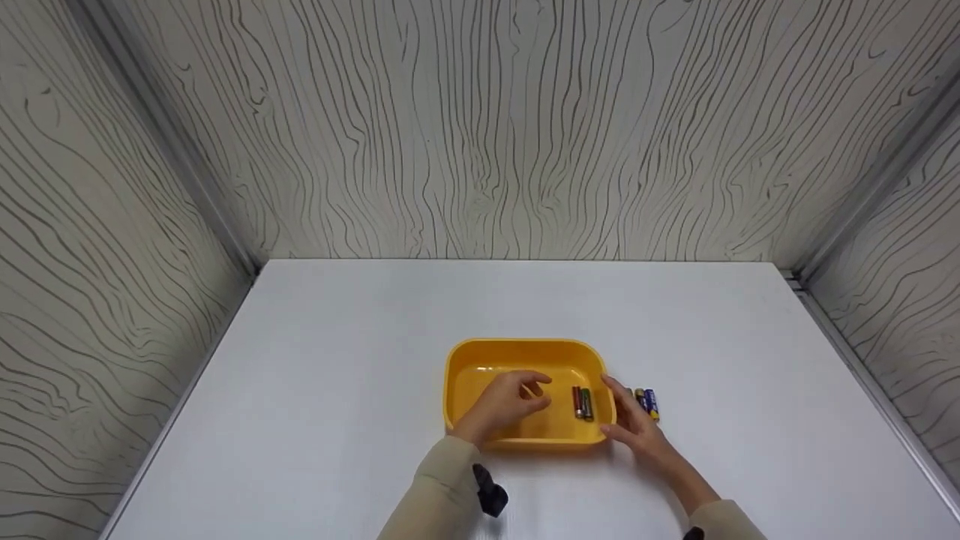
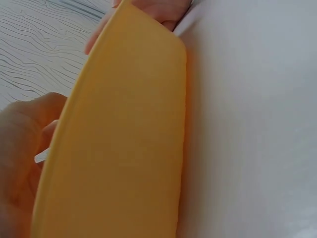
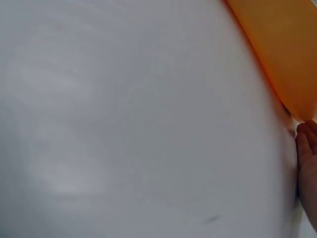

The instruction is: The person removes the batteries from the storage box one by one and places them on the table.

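A yellow plastic tray (image 1: pixel 480 352) sits on the white table. Two batteries (image 1: pixel 582 403) lie side by side inside it, near its right wall. My left hand (image 1: pixel 541 394) hovers over the tray's middle with loosely bent fingers and holds nothing. My right hand (image 1: pixel 619 409) lies with straight fingers against the outside of the tray's right wall. Just beyond its fingers, two more batteries (image 1: pixel 647 402) lie on the table. The left wrist view shows the tray's outer wall (image 2: pixel 129 139) close up, with my left hand (image 2: pixel 20 163) beside it. In the right wrist view, the right fingertips (image 3: pixel 307 148) sit below the tray's edge (image 3: pixel 282 49).
The white table (image 1: pixel 337 390) is enclosed by wood-grain walls (image 1: pixel 480 127) at the back and on both sides, with metal rails along the side edges. A black strap (image 1: pixel 489 491) sits on my left sleeve.
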### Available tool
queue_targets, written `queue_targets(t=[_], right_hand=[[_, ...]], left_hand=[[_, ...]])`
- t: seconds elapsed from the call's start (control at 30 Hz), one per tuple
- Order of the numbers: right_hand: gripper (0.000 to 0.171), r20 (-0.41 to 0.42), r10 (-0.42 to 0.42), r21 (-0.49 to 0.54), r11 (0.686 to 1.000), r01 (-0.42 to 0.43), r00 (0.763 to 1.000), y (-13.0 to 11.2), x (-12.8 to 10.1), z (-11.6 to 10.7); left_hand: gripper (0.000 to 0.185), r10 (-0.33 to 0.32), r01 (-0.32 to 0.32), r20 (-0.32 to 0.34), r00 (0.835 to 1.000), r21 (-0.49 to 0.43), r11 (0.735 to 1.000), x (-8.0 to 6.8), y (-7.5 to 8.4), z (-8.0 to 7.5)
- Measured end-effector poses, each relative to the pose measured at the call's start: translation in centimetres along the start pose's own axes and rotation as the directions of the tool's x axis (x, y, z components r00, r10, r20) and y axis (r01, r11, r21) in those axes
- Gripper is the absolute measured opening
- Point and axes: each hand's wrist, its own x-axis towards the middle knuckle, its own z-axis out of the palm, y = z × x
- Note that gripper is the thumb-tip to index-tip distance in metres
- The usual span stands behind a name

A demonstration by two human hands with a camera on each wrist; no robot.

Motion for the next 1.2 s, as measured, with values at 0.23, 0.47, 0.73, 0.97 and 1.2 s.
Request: queue_targets(t=[0.23,0.47,0.73,0.97,1.2], right_hand=[[0.073,0.000,0.016,-0.004,1.000,-0.016,1.000,0.0,0.0,0.0],[0.074,-0.004,0.043,-0.006,0.999,-0.043,0.999,0.0,-0.1,0.0],[0.073,0.008,0.053,-0.003,0.999,-0.053,0.999,0.0,-0.2,0.0],[0.073,0.014,0.022,0.005,1.000,-0.023,1.000,0.1,-0.1,0.0],[0.072,0.003,0.035,0.005,0.999,-0.035,0.999,0.0,-0.1,-0.1]], left_hand=[[0.036,-0.068,0.068,0.006,0.998,-0.012,0.998,1.4,0.8,1.7],[0.045,-0.102,0.103,-0.036,0.994,0.017,0.995,1.8,1.6,3.6],[0.053,-0.130,0.152,-0.112,0.985,0.213,0.965,2.5,2.1,5.1],[0.055,-0.118,0.154,-0.119,0.986,0.369,0.917,2.5,2.4,6.0],[0.048,-0.101,0.142,-0.120,0.988,0.410,0.901,2.6,2.4,6.1]])
